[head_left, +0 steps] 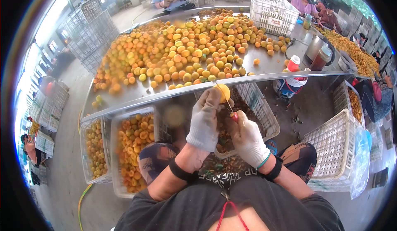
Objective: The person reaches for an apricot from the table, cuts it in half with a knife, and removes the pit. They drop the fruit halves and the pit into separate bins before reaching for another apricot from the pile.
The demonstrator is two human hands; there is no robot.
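Left hand (205,117): grip round fruit (223,93). Right hand (249,138): grip round knife (234,116), at fruit; slow, steady pressure safest.

Fruit (182,49) heaped on the table (271,68), 1 crate (273,14) behind at right, bottles (321,58) nearer, 2 filled crates (118,187) below left

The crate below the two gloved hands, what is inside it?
The crate holds dark brown bits, too unclear to name. The left hand and right hand hide some; deeper layers cannot be seen.
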